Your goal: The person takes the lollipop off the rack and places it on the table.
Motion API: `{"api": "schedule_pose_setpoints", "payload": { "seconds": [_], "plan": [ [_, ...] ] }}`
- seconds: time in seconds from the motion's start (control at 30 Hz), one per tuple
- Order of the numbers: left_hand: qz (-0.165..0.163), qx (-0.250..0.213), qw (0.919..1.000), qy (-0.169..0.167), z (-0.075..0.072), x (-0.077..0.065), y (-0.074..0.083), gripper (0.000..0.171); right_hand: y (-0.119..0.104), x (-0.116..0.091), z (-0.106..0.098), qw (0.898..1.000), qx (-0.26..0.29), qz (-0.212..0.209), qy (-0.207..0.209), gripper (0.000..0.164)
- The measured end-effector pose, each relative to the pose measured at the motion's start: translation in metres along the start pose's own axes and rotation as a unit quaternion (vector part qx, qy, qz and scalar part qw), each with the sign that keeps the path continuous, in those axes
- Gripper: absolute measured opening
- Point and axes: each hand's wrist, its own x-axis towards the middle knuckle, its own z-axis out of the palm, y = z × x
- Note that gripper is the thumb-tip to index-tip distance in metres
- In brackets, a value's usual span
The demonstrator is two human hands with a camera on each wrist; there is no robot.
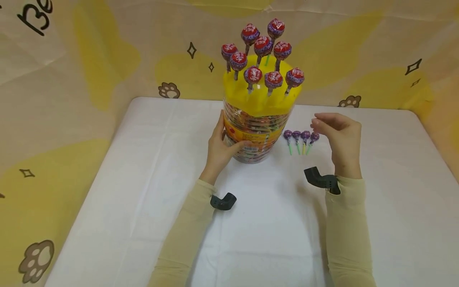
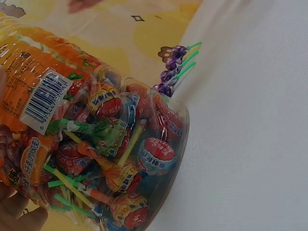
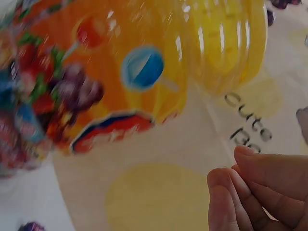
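Note:
My left hand (image 1: 220,149) grips a clear plastic lollipop jar (image 1: 263,126), thumb across its front label and fingers round the left side. Several lollipops (image 1: 263,46) in red and purple wrappers stand upright in the jar's yellow lid (image 1: 239,99). Through the jar's wall in the left wrist view, many wrapped lollipops (image 2: 158,155) show inside. Raised to the right of the jar, my right hand (image 1: 340,137) has loosely bent fingers and holds nothing. Below its fingertips, several loose lollipops (image 1: 296,134) lie in a row, sticks toward me.
A white-covered table (image 1: 157,159) carries the jar and the loose lollipops. Behind it hangs a yellow and cream cloth (image 1: 322,44) printed with paws and stars. Dark curved mounts (image 1: 322,179) sit at both wrists, over beige sleeves (image 1: 346,235).

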Motion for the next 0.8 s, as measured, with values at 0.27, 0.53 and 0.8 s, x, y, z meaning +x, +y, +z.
{"api": "schedule_pose_setpoints", "payload": {
  "seconds": [0.27, 0.53, 0.8],
  "plan": [
    [0.000, 0.000, 1.0000, 0.002, 0.001, 0.001, -0.001, 0.099, -0.051, -0.016, 0.040, 0.989, 0.080, -0.117, -0.028, 0.023],
    [-0.007, -0.005, 1.0000, 0.002, 0.001, 0.000, -0.001, 0.098, -0.070, -0.017, 0.074, 0.985, 0.054, -0.161, -0.025, 0.014],
    [-0.008, -0.001, 1.0000, 0.001, 0.000, 0.001, -0.001, 0.098, -0.075, -0.014, 0.079, 0.975, 0.038, -0.218, 0.004, 0.010]
  ]
}}
